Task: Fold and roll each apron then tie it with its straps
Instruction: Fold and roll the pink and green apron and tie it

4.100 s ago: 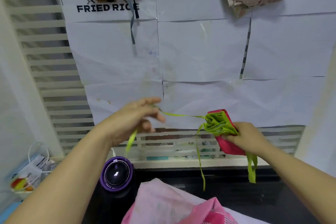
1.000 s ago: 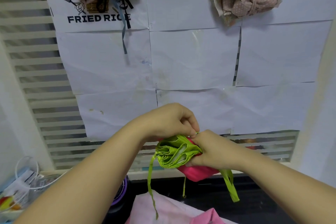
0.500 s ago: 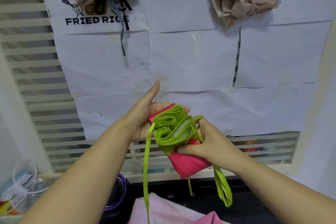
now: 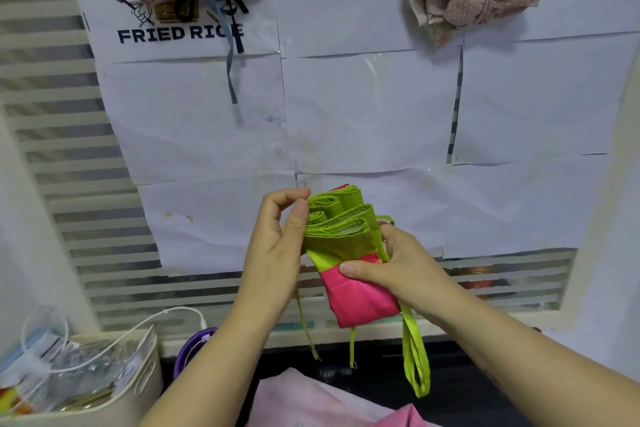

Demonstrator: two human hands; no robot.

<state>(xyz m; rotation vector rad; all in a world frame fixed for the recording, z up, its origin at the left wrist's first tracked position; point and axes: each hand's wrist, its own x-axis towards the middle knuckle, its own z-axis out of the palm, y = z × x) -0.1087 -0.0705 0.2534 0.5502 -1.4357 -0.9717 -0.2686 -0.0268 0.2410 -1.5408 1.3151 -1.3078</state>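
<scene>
Over the desk [image 4: 374, 373], the rolled apron [image 4: 346, 243] lies green end far, pink end near, right grip [image 4: 405, 270] wrapped round its middle, left grip [image 4: 277, 243] pinching the green edge, straps [image 4: 415, 357] dangling.

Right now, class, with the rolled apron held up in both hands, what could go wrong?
1. The straps hang loose and untied; the rolled apron could unroll if the right hand eases its grip.
2. Its green layers beside the left hand fan apart, so a tie may sit slack.
</scene>
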